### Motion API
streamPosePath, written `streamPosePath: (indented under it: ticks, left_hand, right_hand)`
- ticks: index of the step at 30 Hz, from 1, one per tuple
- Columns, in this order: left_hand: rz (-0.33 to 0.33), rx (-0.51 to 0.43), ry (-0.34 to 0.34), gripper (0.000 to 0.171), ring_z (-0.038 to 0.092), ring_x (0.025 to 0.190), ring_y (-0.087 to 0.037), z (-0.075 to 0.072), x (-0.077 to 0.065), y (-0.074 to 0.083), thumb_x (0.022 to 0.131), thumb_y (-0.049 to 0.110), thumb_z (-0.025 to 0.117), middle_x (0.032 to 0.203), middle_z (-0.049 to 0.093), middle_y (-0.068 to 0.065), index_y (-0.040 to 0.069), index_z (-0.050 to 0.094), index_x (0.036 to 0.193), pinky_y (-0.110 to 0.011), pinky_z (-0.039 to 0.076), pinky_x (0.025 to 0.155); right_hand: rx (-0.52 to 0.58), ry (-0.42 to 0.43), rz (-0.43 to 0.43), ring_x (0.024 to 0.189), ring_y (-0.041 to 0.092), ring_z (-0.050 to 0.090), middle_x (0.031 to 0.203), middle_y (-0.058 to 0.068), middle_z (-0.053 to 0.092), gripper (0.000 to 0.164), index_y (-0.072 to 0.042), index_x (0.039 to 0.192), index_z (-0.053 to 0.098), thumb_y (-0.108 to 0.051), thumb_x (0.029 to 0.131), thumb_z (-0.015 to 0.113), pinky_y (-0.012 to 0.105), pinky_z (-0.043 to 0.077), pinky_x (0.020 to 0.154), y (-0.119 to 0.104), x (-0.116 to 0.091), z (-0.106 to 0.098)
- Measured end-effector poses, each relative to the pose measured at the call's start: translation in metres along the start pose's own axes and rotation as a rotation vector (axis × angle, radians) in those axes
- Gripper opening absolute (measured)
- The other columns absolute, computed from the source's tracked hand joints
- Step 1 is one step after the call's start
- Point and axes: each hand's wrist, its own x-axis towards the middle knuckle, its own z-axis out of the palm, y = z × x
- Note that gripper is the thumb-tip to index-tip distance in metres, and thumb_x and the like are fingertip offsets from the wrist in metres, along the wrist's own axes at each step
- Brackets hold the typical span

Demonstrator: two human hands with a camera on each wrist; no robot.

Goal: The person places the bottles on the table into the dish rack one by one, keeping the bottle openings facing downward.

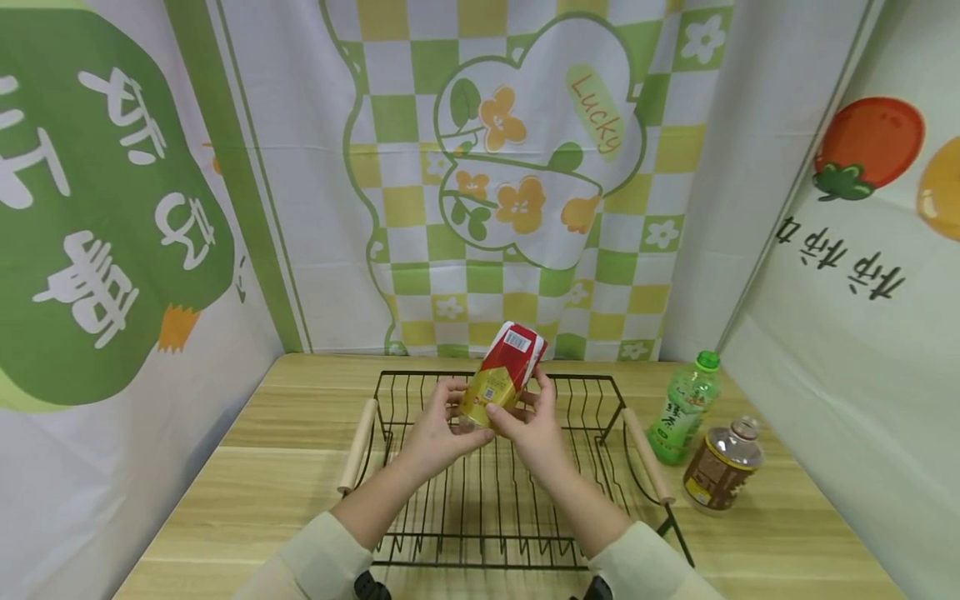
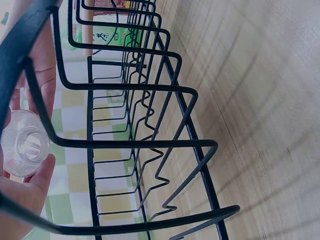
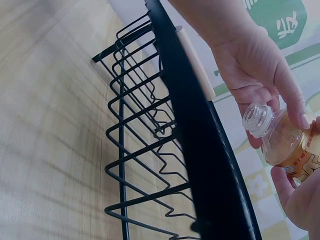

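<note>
**Both hands held a tilted bottle above the wire rack**

A red-and-gold labelled bottle (image 1: 504,375) was held in the air between the two hands, tilted with its base up and away and its clear neck down toward the person. The left hand (image 1: 437,433) curled its fingers round the lower, gold part from the left; the right hand (image 1: 534,427) gripped the same part from the right, thumb across the label. In the right wrist view the bottle's mouth (image 3: 257,119) was uncapped, with amber liquid behind it.

Directly beneath both hands lay a black wire rack (image 1: 495,508) on the wooden desk (image 1: 285,483), its wooden handles (image 1: 357,446) standing out beyond each wrist. The rack's far rim sat just past the fingertips, its near rim under the forearms.

To the right of the right hand, past the rack's edge, stood a green bottle (image 1: 686,408) and just beside it a brown bottle (image 1: 722,465). Bare desk stretched left of the left hand to the desk's edge. Printed cloth (image 1: 487,167) hung behind and at both sides.
</note>
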Motion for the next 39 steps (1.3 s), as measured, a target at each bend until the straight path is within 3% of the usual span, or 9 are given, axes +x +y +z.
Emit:
streamPosePath:
  ticks: [8,14,19,21,25,30,35,39]
  left_hand:
    - [-0.043,0.051,-0.034,0.075,0.041,0.138,-0.041,-0.017,-0.007,0.007,0.087,0.030,0.074,0.150,0.039,-0.022,0.012,0.033,0.148,-0.053,0.043,0.108]
    - [-0.062,0.166,0.056,0.059,0.028,0.145,-0.042,-0.059,-0.019,0.003,0.098,0.031,0.059,0.156,0.032,-0.021,0.006,0.037,0.147,-0.059,0.029,0.116]
    - [-0.177,0.202,0.102,0.054,0.015,0.148,-0.046,-0.095,-0.030,-0.016,0.103,0.032,0.050,0.162,0.017,-0.021,0.010,0.035,0.149,-0.067,0.023,0.114]
    - [-0.220,0.209,0.104,0.055,0.015,0.148,-0.047,-0.103,-0.032,-0.023,0.104,0.030,0.047,0.161,0.017,-0.025,0.006,0.031,0.150,-0.067,0.022,0.115]
    - [-0.284,0.183,0.092,0.063,0.019,0.146,-0.047,-0.107,-0.034,-0.036,0.104,0.027,0.044,0.159,0.018,-0.029,0.000,0.018,0.155,-0.063,0.024,0.116]
    - [-0.323,0.144,0.094,0.069,0.018,0.146,-0.048,-0.104,-0.037,-0.044,0.104,0.028,0.042,0.161,0.012,-0.028,0.002,0.005,0.157,-0.063,0.022,0.116]
    - [-0.305,0.092,0.095,0.068,0.009,0.149,-0.045,-0.105,-0.037,-0.051,0.104,0.022,0.039,0.162,0.005,-0.027,-0.001,0.002,0.156,-0.059,0.012,0.120]
    - [-0.295,0.061,0.104,0.066,0.008,0.149,-0.045,-0.104,-0.037,-0.053,0.105,0.019,0.039,0.162,0.004,-0.027,-0.001,0.003,0.156,-0.058,0.012,0.121]
  right_hand:
    - [-0.001,0.013,0.013,0.123,0.039,0.052,0.143,0.024,0.039,0.093,-0.021,0.157,0.005,-0.014,0.090,0.069,0.045,0.055,0.095,0.001,0.009,0.000]
    - [-0.040,-0.013,0.030,0.122,0.042,0.053,0.141,0.025,0.040,0.094,-0.022,0.157,0.007,-0.015,0.088,0.071,0.046,0.056,0.092,0.000,0.017,0.006]
    - [-0.083,-0.045,0.046,0.121,0.044,0.054,0.139,0.026,0.041,0.094,-0.021,0.157,0.008,-0.016,0.088,0.071,0.046,0.056,0.091,0.000,0.022,0.017]
    - [-0.089,-0.054,0.054,0.120,0.044,0.054,0.138,0.026,0.041,0.094,-0.021,0.157,0.009,-0.015,0.087,0.072,0.047,0.057,0.090,0.002,0.023,0.021]
    - [-0.099,-0.081,0.071,0.121,0.045,0.054,0.137,0.027,0.040,0.094,-0.021,0.157,0.009,-0.014,0.087,0.072,0.048,0.057,0.089,0.006,0.026,0.031]
    - [-0.121,-0.100,0.080,0.120,0.045,0.055,0.136,0.027,0.040,0.097,-0.022,0.157,0.009,-0.011,0.086,0.073,0.047,0.058,0.088,0.013,0.029,0.043]
    - [-0.154,-0.119,0.084,0.118,0.045,0.056,0.134,0.028,0.042,0.099,-0.019,0.158,0.007,-0.012,0.085,0.075,0.046,0.058,0.088,0.019,0.028,0.049]
    - [-0.179,-0.119,0.099,0.119,0.045,0.056,0.136,0.027,0.044,0.099,-0.017,0.157,0.009,-0.015,0.084,0.076,0.046,0.058,0.088,0.027,0.029,0.051]
